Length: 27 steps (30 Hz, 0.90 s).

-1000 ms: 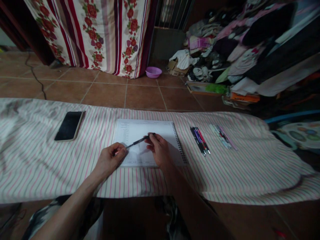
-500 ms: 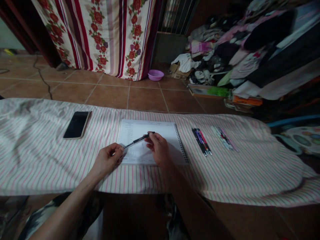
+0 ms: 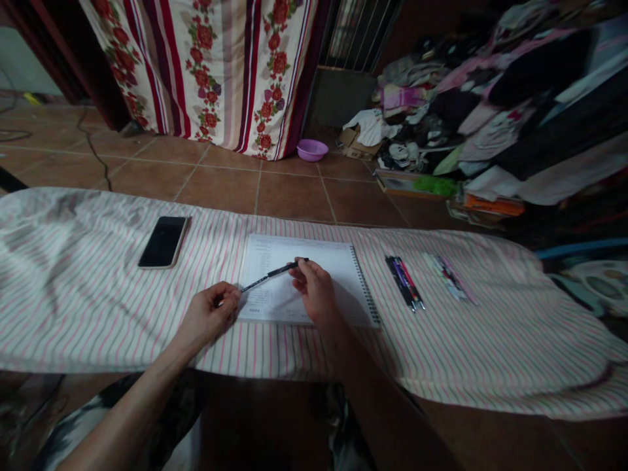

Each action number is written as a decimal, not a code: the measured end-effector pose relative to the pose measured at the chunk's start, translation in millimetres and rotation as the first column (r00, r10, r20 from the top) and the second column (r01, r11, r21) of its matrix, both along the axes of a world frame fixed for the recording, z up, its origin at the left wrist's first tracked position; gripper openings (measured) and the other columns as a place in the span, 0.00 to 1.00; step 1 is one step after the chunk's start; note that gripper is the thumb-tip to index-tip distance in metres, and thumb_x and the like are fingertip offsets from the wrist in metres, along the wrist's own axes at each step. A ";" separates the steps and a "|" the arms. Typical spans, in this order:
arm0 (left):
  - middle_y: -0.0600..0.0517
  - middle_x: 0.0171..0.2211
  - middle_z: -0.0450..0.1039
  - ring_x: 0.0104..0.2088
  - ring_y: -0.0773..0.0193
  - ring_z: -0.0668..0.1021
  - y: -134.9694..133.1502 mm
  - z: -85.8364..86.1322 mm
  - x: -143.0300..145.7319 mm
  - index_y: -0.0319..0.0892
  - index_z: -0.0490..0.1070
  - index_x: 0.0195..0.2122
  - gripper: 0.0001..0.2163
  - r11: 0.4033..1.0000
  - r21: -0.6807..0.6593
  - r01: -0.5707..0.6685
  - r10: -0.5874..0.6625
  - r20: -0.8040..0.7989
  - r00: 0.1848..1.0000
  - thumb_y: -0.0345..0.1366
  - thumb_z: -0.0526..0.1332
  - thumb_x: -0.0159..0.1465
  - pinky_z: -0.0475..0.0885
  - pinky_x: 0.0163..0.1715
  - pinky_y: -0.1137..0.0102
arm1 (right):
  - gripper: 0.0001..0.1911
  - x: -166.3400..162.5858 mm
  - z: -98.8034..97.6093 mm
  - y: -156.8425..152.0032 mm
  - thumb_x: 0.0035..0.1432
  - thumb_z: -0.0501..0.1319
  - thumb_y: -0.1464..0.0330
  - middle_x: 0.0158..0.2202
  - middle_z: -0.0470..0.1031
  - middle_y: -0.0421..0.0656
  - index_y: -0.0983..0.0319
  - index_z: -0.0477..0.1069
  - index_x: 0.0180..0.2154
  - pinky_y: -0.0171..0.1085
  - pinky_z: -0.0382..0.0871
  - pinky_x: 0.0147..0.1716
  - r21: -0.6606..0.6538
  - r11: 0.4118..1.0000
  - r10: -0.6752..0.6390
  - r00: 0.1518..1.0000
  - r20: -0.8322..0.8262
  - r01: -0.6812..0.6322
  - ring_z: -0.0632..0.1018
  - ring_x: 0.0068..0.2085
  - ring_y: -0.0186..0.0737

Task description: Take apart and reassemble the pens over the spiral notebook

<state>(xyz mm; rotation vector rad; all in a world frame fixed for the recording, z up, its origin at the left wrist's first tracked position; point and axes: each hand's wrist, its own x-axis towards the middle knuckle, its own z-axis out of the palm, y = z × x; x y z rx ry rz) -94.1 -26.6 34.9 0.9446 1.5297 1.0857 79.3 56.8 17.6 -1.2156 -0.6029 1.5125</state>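
Both hands hold one slim pen over an open spiral notebook [image 3: 338,288] with a printed left margin. My left hand [image 3: 213,313] pinches the patterned end of the pen [image 3: 255,283] at the notebook's left edge. Fingers of my right hand [image 3: 314,288] are closed on its black end, above the middle of the page. The black part meets the patterned part at a slight angle; whether the two are apart I cannot tell. Right of the notebook lie several pens [image 3: 405,281] in a bunch, and beyond them a second bunch of pale pens [image 3: 451,280].
A dark-screened phone [image 3: 164,242] lies left of the notebook on the striped cloth [image 3: 98,301]. Past the far edge are a tiled floor, a purple basin [image 3: 313,150], a floral curtain [image 3: 206,72] and a heap of clothes [image 3: 441,98]. A cable [image 3: 95,150] runs over the floor.
The view has shifted, so the notebook, phone and pens sit farther right. Both hands keep their hold on the pen, and a longer stretch of its patterned part shows between them.
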 end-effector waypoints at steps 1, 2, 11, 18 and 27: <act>0.57 0.13 0.62 0.14 0.71 0.64 0.2 -0.4 -0.6 0.40 0.65 0.22 0.12 1.000 0.004 -0.009 0.009 0.002 1.000 0.43 0.61 0.50 0.58 0.15 0.75 | 0.07 0.1 0.0 0.4 0.44 0.65 0.67 0.25 0.76 0.37 0.62 0.71 0.27 0.24 0.64 0.18 -0.002 1.000 -0.007 1.000 -0.005 0.007 0.75 0.25 0.28; 0.57 0.13 0.62 0.14 0.71 0.64 0.4 -0.7 -1.1 0.40 0.65 0.21 0.11 1.000 0.008 -0.016 0.016 0.001 1.000 0.43 0.61 0.50 0.58 0.15 0.75 | 0.06 0.3 0.2 0.6 0.45 0.64 0.67 0.25 0.76 0.37 0.62 0.71 0.27 0.24 0.64 0.18 -0.006 1.000 -0.016 1.000 -0.010 0.016 0.75 0.25 0.28; 0.57 0.13 0.61 0.14 0.72 0.63 -0.9 -9.6 -5.6 0.39 0.65 0.22 0.11 1.000 0.027 -0.012 0.012 -0.024 1.000 0.42 0.60 0.53 0.57 0.14 0.76 | 0.05 2.2 3.5 0.4 0.47 0.63 0.69 0.24 0.76 0.37 0.62 0.71 0.29 0.24 0.63 0.18 -0.029 0.999 -0.025 0.999 -0.039 0.023 0.75 0.24 0.27; 0.57 0.14 0.62 0.16 0.72 0.64 -1.2 -13.6 -8.0 0.38 0.66 0.23 0.11 0.999 0.046 0.023 -0.021 -0.048 0.999 0.42 0.60 0.54 0.58 0.16 0.76 | 0.05 7.4 -0.4 2.0 0.47 0.63 0.69 0.23 0.75 0.36 0.62 0.71 0.30 0.24 0.64 0.18 -0.009 0.999 -0.046 0.998 -0.051 0.045 0.74 0.24 0.27; 0.57 0.14 0.62 0.16 0.73 0.64 -1.2 -16.6 -7.2 0.38 0.66 0.25 0.12 1.000 0.024 0.003 -0.003 0.010 1.000 0.43 0.61 0.54 0.58 0.15 0.76 | 0.04 7.6 2.2 0.5 0.48 0.62 0.69 0.24 0.76 0.37 0.62 0.71 0.30 0.23 0.63 0.18 -0.024 0.999 -0.049 0.998 -0.040 0.048 0.74 0.23 0.26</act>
